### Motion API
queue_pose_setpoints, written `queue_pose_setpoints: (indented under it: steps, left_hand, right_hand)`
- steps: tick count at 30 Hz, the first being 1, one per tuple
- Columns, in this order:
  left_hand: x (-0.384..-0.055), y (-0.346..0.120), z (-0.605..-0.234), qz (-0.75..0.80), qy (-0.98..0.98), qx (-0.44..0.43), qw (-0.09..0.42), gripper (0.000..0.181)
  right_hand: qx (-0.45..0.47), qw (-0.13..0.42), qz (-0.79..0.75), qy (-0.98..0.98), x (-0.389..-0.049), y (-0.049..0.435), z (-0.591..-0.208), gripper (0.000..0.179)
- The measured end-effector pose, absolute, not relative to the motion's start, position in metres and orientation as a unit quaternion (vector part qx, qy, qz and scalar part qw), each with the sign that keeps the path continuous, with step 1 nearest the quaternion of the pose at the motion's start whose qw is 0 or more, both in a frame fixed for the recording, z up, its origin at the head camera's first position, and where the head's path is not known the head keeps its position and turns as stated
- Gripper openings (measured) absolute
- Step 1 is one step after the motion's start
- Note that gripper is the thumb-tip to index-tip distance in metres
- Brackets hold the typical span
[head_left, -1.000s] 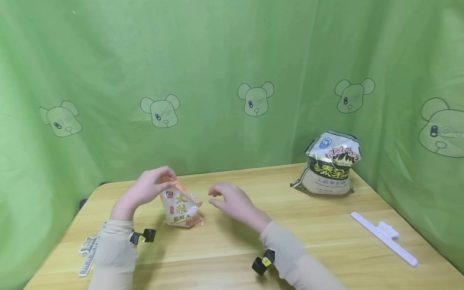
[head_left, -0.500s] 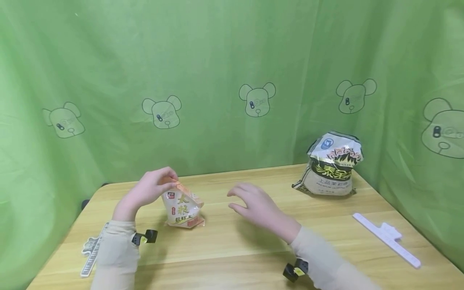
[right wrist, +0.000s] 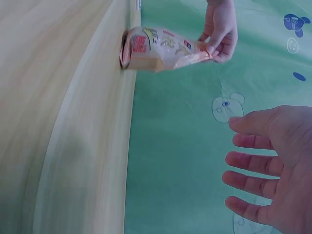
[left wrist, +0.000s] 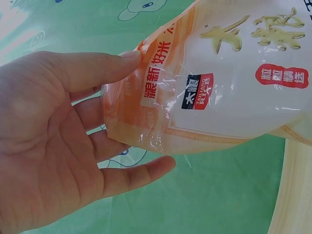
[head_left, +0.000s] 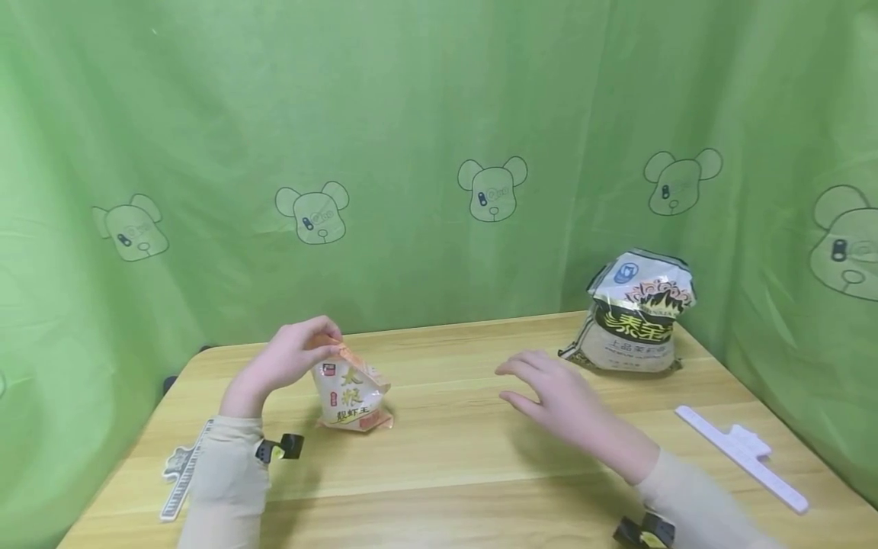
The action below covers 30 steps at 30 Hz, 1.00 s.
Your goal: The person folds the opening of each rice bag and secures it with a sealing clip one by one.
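Observation:
With thumb and fingers my left hand [head_left: 291,357] pinches the orange top corner of a small white-and-orange rice bag [head_left: 348,396]. The bag stands on the wooden table, its top slanting down to the right. In the left wrist view the thumb presses the front of the rice bag [left wrist: 229,83], with fingers behind it and the little finger apart. My right hand [head_left: 559,396] hovers above the table to the right of the bag, holding nothing. Its fingers are spread and slightly bent in the right wrist view. A purple bag clip [head_left: 741,457] lies to its right.
A larger rice bag [head_left: 634,320] with a black label stands at the back right of the table [head_left: 439,457]. Beside my left forearm lies a grey-white bag clip [head_left: 181,473], partly covered by the sleeve. Green curtains [head_left: 411,91] enclose the back and sides.
My right hand has moved right, away from the small rice bag. The left hand keeps its pinch on the bag's top. The head view has shifted slightly.

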<state>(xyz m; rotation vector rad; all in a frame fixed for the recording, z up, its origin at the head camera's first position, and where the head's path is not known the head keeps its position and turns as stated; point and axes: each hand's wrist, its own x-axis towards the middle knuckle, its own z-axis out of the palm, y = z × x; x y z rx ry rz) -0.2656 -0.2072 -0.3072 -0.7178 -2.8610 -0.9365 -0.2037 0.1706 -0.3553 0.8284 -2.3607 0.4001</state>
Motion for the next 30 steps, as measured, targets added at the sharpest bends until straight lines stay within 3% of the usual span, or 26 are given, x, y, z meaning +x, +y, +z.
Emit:
queue_pose_setpoints:
  steps: [18,30]
  left_hand:
    - [-0.265,-0.208,-0.308,-0.302,-0.926,-0.226,0.024,0.012]
    - [-0.267,-0.208,-0.307,-0.304,-0.925,-0.226,0.022,0.012]
  right_hand:
    - [0.274,0.340,0.117,-0.892,-0.185,0.236,-0.357,0.037]
    - [0.214,0.297,0.122,-0.923,-0.180,0.281,-0.365,0.038]
